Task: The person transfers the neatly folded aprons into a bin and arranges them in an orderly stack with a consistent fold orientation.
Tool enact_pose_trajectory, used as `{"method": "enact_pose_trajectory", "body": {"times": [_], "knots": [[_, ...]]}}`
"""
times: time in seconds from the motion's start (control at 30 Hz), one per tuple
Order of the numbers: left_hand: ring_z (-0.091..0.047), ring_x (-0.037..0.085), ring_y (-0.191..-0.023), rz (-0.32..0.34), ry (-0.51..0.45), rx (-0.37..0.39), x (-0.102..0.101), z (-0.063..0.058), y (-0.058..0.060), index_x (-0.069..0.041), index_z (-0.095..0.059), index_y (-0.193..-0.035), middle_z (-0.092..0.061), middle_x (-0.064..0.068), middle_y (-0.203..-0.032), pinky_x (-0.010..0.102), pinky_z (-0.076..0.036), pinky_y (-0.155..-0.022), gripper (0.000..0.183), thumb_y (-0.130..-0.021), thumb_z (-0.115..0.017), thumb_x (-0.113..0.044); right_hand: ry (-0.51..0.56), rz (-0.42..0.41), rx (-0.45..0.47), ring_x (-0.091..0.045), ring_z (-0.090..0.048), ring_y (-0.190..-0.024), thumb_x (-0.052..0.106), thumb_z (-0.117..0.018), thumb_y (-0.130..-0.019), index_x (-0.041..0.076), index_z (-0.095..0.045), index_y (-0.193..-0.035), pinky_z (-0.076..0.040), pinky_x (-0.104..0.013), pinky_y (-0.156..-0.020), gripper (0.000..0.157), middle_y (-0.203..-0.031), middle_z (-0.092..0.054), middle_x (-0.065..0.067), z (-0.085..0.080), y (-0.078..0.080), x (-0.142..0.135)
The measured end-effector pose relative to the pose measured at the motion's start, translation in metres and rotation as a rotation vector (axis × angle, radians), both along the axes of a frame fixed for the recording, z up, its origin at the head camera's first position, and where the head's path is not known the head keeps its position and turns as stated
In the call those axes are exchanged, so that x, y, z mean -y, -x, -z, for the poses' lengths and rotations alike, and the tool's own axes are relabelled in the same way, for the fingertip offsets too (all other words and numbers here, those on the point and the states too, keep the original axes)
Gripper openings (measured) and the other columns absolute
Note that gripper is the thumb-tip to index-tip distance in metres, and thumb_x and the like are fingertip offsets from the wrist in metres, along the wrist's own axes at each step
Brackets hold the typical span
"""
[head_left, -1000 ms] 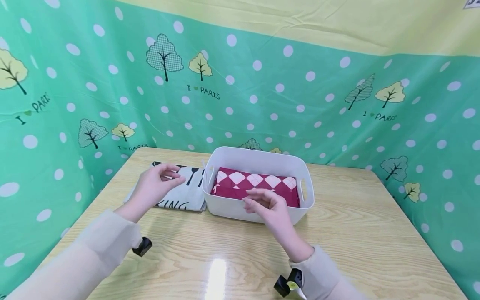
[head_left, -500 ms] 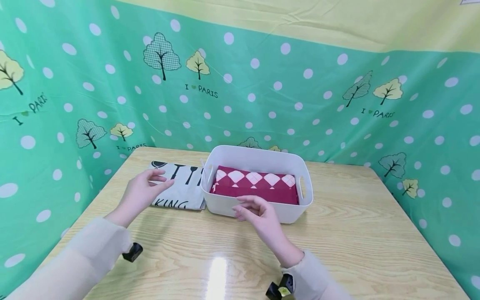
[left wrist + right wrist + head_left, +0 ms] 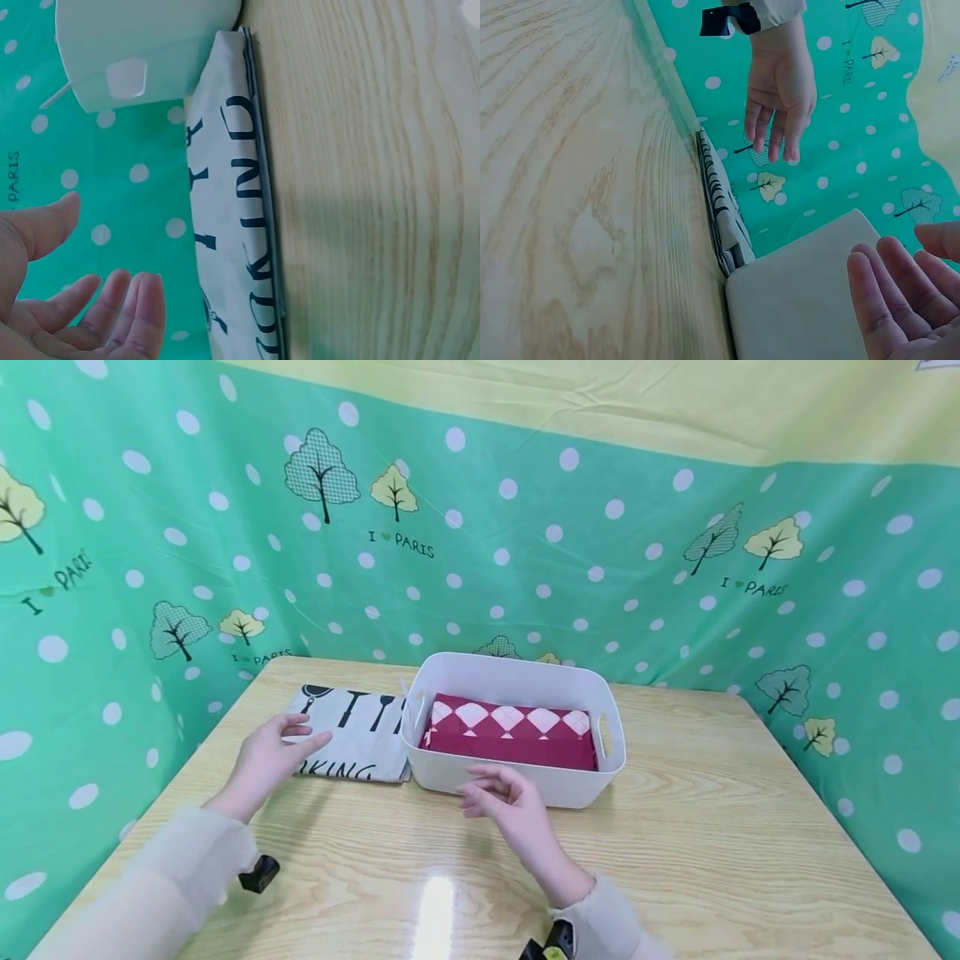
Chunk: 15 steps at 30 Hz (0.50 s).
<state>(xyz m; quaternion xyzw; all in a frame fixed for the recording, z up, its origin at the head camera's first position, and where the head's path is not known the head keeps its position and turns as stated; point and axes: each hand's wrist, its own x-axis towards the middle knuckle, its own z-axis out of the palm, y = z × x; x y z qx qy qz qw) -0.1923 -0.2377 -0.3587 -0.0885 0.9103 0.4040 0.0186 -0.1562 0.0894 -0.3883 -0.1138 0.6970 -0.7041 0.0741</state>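
Observation:
A folded white cloth point(image 3: 358, 737) printed with black kitchen utensils and lettering lies flat at the table's left. Over its left edge hovers my left hand point(image 3: 264, 758), holding nothing, thumb apart from relaxed fingers. A white plastic bin point(image 3: 480, 774) stands right beside the cloth, its oval handle hole facing right. Inside it lies a folded dark red cloth point(image 3: 517, 749) with a row of pale fan shapes. My right hand point(image 3: 512, 814), also holding nothing, is in front of the bin's near wall with its fingers loosely bent. In the right wrist view, the fingers point(image 3: 870, 292) overlap the bin.
The light wood table point(image 3: 720, 827) reaches toward me and to the right of the bin. A green polka-dot curtain point(image 3: 525, 552) with tree prints hangs behind and along both sides. A thin clear strip point(image 3: 407, 695) sticks up at the bin's left rim.
Both hands have drawn back toward me and to the left. The right hand no longer overlaps the red cloth, and more of the white cloth shows. Bin and cloths stay put.

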Motion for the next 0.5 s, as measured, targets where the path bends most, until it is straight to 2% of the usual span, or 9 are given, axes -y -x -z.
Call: {"method": "enact_pose_trajectory", "body": {"times": [0.2, 0.3, 0.5], "knots": [[-0.049, 0.046, -0.128, -0.011, -0.008, 0.024, 0.005, 0.015, 0.000, 0.006, -0.031, -0.149, -0.045, 0.029, -0.145, 0.052, -0.049, -0.099, 0.090, -0.093, -0.055, -0.061, 0.031, -0.014, 0.028, -0.012, -0.071, -0.084, 0.006, -0.063, -0.094, -0.007, -0.056, -0.128, -0.061, -0.033, -0.081, 0.036, -0.110, -0.069, -0.028, 0.008, 0.000, 0.004], [-0.047, 0.047, -0.130, -0.016, 0.004, 0.026, 0.005, 0.022, -0.001, 0.007, -0.031, -0.149, -0.043, 0.030, -0.146, 0.055, -0.045, -0.104, 0.092, -0.093, -0.054, -0.063, 0.046, -0.014, 0.033, -0.015, -0.072, -0.086, 0.005, -0.062, -0.094, -0.007, -0.056, -0.128, -0.061, -0.034, -0.081, 0.037, -0.110, -0.069, -0.028, 0.012, 0.000, 0.006], [-0.042, 0.049, -0.133, -0.037, 0.010, 0.030, 0.009, 0.031, 0.000, 0.008, -0.031, -0.149, -0.036, 0.032, -0.150, 0.058, -0.038, -0.109, 0.086, -0.096, -0.055, -0.056, 0.075, -0.031, 0.038, -0.019, -0.072, -0.087, 0.005, -0.062, -0.094, -0.010, -0.054, -0.129, -0.061, -0.036, -0.082, 0.039, -0.110, -0.068, -0.031, 0.016, -0.001, 0.010]]}}
